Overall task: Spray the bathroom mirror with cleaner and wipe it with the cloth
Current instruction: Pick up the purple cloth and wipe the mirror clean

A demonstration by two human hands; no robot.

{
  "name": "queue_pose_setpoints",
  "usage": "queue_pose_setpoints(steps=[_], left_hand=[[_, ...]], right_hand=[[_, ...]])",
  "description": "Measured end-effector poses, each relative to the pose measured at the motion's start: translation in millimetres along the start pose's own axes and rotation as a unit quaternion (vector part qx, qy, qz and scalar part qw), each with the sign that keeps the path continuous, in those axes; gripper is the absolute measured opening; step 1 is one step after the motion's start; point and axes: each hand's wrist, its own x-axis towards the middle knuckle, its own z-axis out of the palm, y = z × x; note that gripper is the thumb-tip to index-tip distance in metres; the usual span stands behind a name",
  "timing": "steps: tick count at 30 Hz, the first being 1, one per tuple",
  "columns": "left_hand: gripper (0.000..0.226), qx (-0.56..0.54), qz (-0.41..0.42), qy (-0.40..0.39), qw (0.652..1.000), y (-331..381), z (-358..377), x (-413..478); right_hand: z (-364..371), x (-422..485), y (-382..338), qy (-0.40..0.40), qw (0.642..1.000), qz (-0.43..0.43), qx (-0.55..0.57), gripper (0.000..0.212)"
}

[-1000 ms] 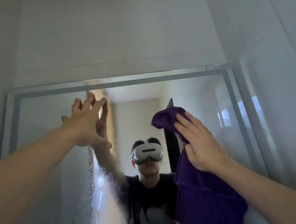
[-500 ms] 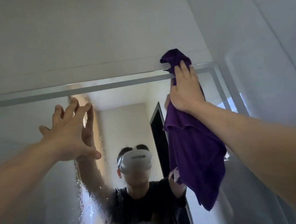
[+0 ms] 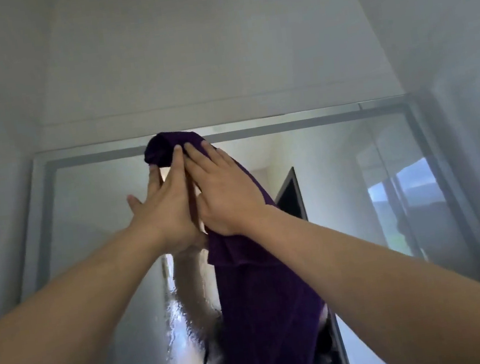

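Cloth: soft, light, limp below mirror top edge. Pressed flat under right hand, fingers spread; left hand open beside. Best pinned high, palm-wide.

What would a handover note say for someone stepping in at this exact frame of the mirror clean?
Right hand: flat on the purple cloth, pressing it to the mirror near the top frame.
Left hand: open, beside the right, fingertips on the cloth's bunched top end.
Cloth: upper end at the mirror's top edge, the rest hangs down the glass.
Cleaner bottle: not in view.
Done: wet streaks on the lower centre glass suggest it has been sprayed.
Left: wipe down and across; the streaky lower centre looks unwiped. Whether the side areas are clean cannot be told.
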Motion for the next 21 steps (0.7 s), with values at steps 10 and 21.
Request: queue_pose_setpoints(steps=[10, 21], left_hand=[[0.161, 0.062, 0.044, -0.028, 0.997, -29, -21, -19], [0.148, 0.171, -0.046, -0.098, 0.979, -98, -41, -41]], right_hand=[[-9, 3, 22, 0.094, 0.990, 0.109, -0.006, 0.069], [9, 34, -19, 0.009, 0.993, 0.079, -0.082, 0.075]])
